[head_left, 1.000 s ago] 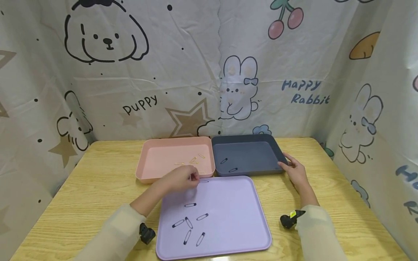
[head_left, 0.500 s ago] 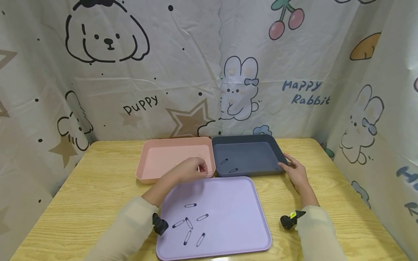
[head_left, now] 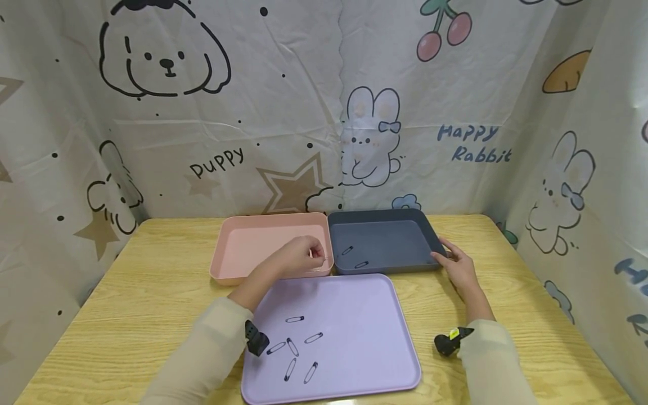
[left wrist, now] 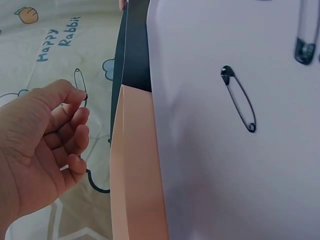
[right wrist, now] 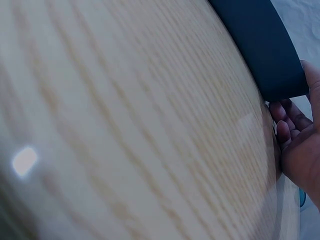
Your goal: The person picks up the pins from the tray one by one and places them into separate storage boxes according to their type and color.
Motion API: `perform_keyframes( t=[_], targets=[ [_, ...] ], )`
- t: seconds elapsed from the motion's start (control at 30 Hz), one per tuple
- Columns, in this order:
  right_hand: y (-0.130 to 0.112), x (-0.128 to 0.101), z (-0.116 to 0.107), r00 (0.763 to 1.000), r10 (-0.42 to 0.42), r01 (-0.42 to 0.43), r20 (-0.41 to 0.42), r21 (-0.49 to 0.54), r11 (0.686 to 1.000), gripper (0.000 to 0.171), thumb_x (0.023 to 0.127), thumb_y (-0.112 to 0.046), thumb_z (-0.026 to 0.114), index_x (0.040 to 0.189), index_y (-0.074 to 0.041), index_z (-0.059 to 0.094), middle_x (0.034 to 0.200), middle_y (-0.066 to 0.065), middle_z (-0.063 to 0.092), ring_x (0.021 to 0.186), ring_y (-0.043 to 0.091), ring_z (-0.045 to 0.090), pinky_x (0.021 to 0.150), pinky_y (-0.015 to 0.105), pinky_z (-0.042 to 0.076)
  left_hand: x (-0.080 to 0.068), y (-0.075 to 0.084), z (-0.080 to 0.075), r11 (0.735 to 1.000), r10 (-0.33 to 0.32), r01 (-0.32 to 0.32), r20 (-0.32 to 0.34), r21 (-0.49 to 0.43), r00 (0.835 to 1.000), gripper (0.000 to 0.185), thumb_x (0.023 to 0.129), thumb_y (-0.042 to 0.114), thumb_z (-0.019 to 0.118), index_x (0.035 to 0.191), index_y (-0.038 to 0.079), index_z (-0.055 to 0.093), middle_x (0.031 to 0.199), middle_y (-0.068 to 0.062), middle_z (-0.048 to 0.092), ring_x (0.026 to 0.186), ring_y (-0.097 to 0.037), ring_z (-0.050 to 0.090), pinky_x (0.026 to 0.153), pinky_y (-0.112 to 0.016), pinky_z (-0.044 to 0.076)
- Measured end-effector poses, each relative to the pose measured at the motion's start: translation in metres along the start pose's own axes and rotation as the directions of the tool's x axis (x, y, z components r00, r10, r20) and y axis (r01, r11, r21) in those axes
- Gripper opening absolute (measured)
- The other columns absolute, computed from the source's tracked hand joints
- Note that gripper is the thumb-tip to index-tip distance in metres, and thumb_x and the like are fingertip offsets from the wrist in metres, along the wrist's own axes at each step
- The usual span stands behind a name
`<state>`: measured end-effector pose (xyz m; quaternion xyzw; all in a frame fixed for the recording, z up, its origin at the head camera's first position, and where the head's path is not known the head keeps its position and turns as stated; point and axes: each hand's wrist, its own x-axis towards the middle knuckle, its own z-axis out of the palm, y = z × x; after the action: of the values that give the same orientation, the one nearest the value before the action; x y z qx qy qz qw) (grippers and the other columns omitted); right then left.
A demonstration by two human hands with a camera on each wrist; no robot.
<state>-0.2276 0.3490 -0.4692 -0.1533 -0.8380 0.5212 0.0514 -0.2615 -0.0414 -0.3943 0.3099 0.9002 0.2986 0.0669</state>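
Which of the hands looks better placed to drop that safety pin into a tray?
Probably the left hand: it pinches the safety pin near the pink tray and dark tray. The right hand only rests against the dark tray.

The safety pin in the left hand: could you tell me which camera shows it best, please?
The left wrist view: the safety pin stands clear against the backdrop, pinched in the left hand. The head view shows only that hand above the pink tray; the pin is indistinct. The right wrist view misses it.
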Motion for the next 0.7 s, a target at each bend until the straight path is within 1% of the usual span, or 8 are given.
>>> perform_keyframes(
  t=[0.07, 0.2, 0.27, 0.4, 0.5, 0.57, 0.7],
  targets=[
    [0.000, 0.000, 0.000, 1.000, 0.000, 0.000, -0.004, 0.001, 1.000, 0.067, 0.087, -0.043, 0.061, 0.145, -0.020, 0.036, 0.137, 0.015, 0.045, 0.099, 0.001, 0.043, 0.081, 0.014, 0.036, 0.004, 0.001, -0.001, 1.000, -0.013, 0.013, -0.002, -0.016, 1.000, 0.006, 0.081, 0.010, 0.059, 0.078, 0.009, 0.063, 0.073, 0.002, 0.057, 0.068, -0.010, 0.049, 0.063, -0.021, 0.041],
    [0.002, 0.001, 0.000, 1.000, -0.002, 0.002, -0.002, 0.006, 1.000, 0.067, 0.087, -0.043, 0.062, 0.145, -0.020, 0.036, 0.136, 0.015, 0.046, 0.095, -0.002, 0.043, 0.078, 0.011, 0.037, 0.011, 0.002, -0.001, 0.996, -0.071, 0.071, 0.009, -0.058, 0.997, 0.006, 0.084, 0.012, 0.059, 0.081, 0.009, 0.063, 0.076, 0.001, 0.057, 0.070, -0.012, 0.050, 0.062, -0.022, 0.041],
    [0.002, 0.001, 0.000, 1.000, -0.001, 0.001, -0.002, 0.005, 1.000, 0.067, 0.086, -0.043, 0.062, 0.144, -0.020, 0.037, 0.135, 0.015, 0.045, 0.095, -0.001, 0.042, 0.076, 0.011, 0.038, 0.014, 0.002, -0.001, 0.994, -0.083, 0.083, 0.008, -0.074, 0.997, 0.006, 0.085, 0.013, 0.060, 0.082, 0.009, 0.062, 0.077, 0.000, 0.056, 0.070, -0.012, 0.050, 0.061, -0.022, 0.041],
    [0.003, 0.002, 0.000, 1.000, -0.001, 0.001, -0.008, -0.003, 1.000, 0.066, 0.087, -0.042, 0.062, 0.144, -0.021, 0.037, 0.133, 0.013, 0.045, 0.096, 0.001, 0.043, 0.076, 0.012, 0.038, 0.023, 0.001, 0.000, 0.994, -0.071, 0.069, -0.015, -0.084, 0.997, 0.007, 0.086, 0.011, 0.059, 0.080, 0.008, 0.061, 0.076, 0.000, 0.056, 0.068, -0.011, 0.049, 0.060, -0.021, 0.040],
    [0.003, 0.003, 0.000, 1.000, 0.001, -0.001, -0.012, -0.004, 1.000, 0.066, 0.087, -0.041, 0.062, 0.144, -0.021, 0.037, 0.133, 0.013, 0.045, 0.097, 0.002, 0.043, 0.076, 0.012, 0.038, 0.029, 0.001, 0.000, 0.993, -0.057, 0.054, -0.031, -0.106, 0.998, 0.008, 0.085, 0.009, 0.058, 0.080, 0.006, 0.063, 0.076, -0.002, 0.058, 0.066, -0.011, 0.049, 0.060, -0.020, 0.040],
    [0.003, 0.002, 0.000, 1.000, 0.001, -0.001, -0.013, -0.004, 1.000, 0.066, 0.087, -0.041, 0.062, 0.144, -0.020, 0.037, 0.132, 0.013, 0.045, 0.097, 0.002, 0.043, 0.075, 0.012, 0.038, 0.034, 0.001, 0.000, 0.991, -0.055, 0.050, -0.034, -0.125, 0.998, 0.008, 0.086, 0.009, 0.058, 0.083, 0.006, 0.064, 0.078, -0.002, 0.059, 0.068, -0.012, 0.050, 0.061, -0.021, 0.040],
    [0.002, 0.002, 0.000, 1.000, -0.004, 0.004, -0.007, 0.001, 1.000, 0.066, 0.087, -0.041, 0.062, 0.144, -0.020, 0.037, 0.133, 0.013, 0.044, 0.097, 0.002, 0.044, 0.075, 0.011, 0.038, 0.043, 0.002, 0.000, 0.992, -0.040, 0.035, -0.039, -0.122, 0.998, 0.010, 0.086, 0.009, 0.057, 0.087, 0.005, 0.066, 0.084, -0.003, 0.061, 0.073, -0.012, 0.051, 0.065, -0.022, 0.043]
  ],
)
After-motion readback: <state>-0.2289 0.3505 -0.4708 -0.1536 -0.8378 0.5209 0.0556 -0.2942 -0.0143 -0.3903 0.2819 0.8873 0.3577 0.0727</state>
